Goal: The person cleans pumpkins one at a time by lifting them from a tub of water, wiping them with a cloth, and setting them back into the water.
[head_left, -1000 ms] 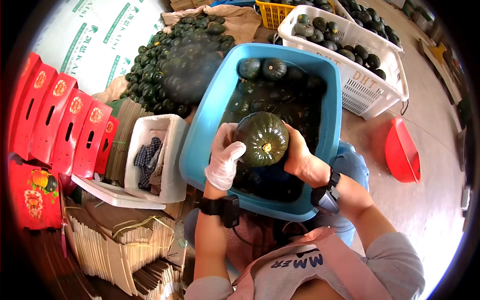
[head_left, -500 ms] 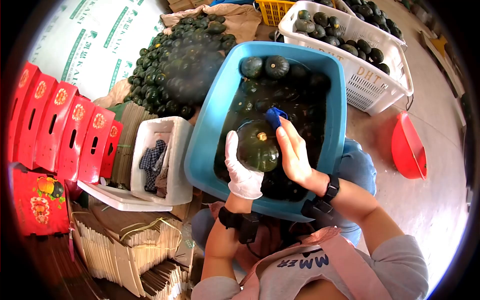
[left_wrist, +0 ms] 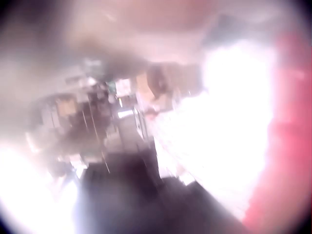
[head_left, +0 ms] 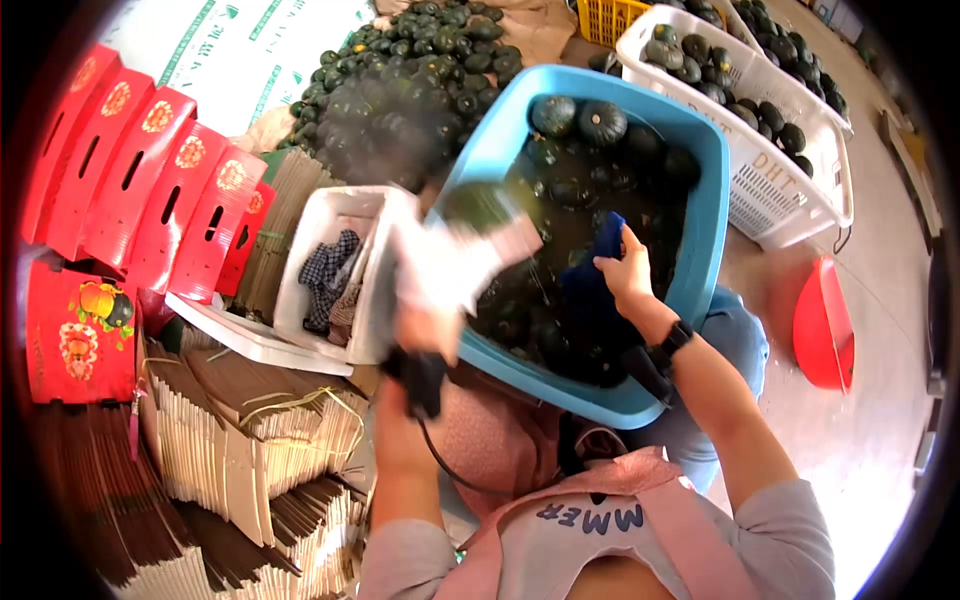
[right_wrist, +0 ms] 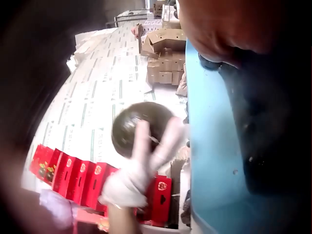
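Note:
The gloved left hand [head_left: 445, 265] is blurred in the head view, at the left rim of the blue tub [head_left: 715, 215], gripping a dark green pumpkin [head_left: 485, 205]. In the right wrist view its gloved fingers [right_wrist: 141, 141] spread over the pumpkin [right_wrist: 129, 124]. My bare right hand [head_left: 630, 272] pinches a blue cloth [head_left: 590, 280] over the dark water in the tub. Several pumpkins [head_left: 603, 123] lie in the water. The left wrist view is too blurred to show the hand.
White crates of pumpkins [head_left: 790, 200] stand behind the tub at right, a red basin [head_left: 822, 325] beside it. A pumpkin pile [head_left: 400, 100] lies at back left. Left are a foam box [head_left: 385, 290], red cartons [head_left: 140, 190] and stacked cardboard [head_left: 210, 430].
The left hand has carried the pumpkin left, away from the right hand, to the tub's rim. The right hand with the cloth has come off the pumpkin and moved right.

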{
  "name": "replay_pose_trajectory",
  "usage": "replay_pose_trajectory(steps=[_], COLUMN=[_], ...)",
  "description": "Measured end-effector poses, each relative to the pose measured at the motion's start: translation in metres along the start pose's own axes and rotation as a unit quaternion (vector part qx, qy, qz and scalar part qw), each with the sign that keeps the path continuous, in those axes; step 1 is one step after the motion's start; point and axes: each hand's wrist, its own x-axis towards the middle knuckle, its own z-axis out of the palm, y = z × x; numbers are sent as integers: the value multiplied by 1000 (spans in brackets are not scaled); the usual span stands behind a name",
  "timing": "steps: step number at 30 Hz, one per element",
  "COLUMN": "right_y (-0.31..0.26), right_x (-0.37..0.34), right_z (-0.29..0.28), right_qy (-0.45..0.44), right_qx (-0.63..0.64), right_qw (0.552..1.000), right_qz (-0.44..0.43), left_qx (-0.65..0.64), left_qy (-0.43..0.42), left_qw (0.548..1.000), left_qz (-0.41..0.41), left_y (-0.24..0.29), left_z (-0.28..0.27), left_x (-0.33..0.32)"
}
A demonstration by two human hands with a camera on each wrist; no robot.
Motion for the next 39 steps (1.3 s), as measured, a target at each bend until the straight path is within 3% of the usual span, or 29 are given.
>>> replay_pose_trajectory(steps=[1,2,4,5,6,8,9,10,11,12,14,18,20,21,23,24,25,26,27,28,29,30,31,32,33,34,35,36,39], right_y=[10,9,-10,-16,-10,31,35,38,41,49,60,102,152,136,102,87,70,61,61,49,30,18,13,7,-49,-64,-52,-39,-80], right_x=[-1,-5,-11,-18,-17,-12,-11,-10,-7,-4,0,17,18,24,23,26,33,39,44,41,34,27,29,33,5,1,4,6,-15], right_z=[7,5,-3,-5,-2,18,22,25,28,31,34,56,80,73,56,51,45,41,46,44,46,44,40,38,4,-8,-3,2,-31], right_qy=[46,45,7,-24,-62,-136,-151,-165,-181,-204,-240,-227,-90,-79,-79,-72,-77,-83,-143,-139,-189,-230,-247,-252,-240,-259,-265,-267,-220], right_qx=[-19,-25,-243,-342,-406,-322,-311,-300,-307,-313,-298,-264,-290,-284,-82,-71,102,268,378,383,333,264,152,32,-140,-178,-77,25,10], right_qw=[999,999,970,937,905,929,933,935,932,927,924,935,952,955,984,986,953,871,806,807,890,935,949,921,933,914,919,914,932], right_qz=[-1,7,-7,-64,-110,-121,-104,-88,-64,-44,10,68,-32,-39,135,133,276,404,433,427,247,59,-122,-295,-230,-258,-282,-303,-287], left_qx=[0,-75,-219,100,406,416,440,669,811,811,851,817,818,812,795,789,784,776,788,787,790,790,802,461,554,641,520,486,67], left_qy=[7,-44,-147,-289,-394,-182,-131,-193,-269,-267,-246,-210,-185,-171,-141,-126,-99,-74,-136,-161,-181,-199,-272,-262,-259,-247,-252,-218,-139], left_qw=[1000,994,942,916,773,890,869,705,498,501,393,480,488,499,520,529,549,571,564,574,578,579,531,840,789,726,815,845,984], left_qz=[-10,62,206,262,287,43,-187,-131,-147,-144,-247,-242,-243,-249,-278,-285,-271,-258,-206,-156,-95,-37,-3,-114,-63,-15,-46,50,-93], left_y=[20,42,85,94,84,4,-16,-38,-63,-77,-105,-151,-173,-192,-214,-218,-222,-215,-201,-183,-182,-190,-200,-204,-164,-119,-153,-155,-119], left_z=[10,28,57,39,8,-12,-21,-25,-38,-39,-42,-45,-50,-61,-71,-74,-78,-68,-61,-48,-60,-80,-91,-104,-62,-12,-49,-66,5], left_x=[15,28,70,122,167,172,166,156,168,163,144,138,143,148,151,147,142,131,123,108,114,126,142,146,104,58,90,88,22])
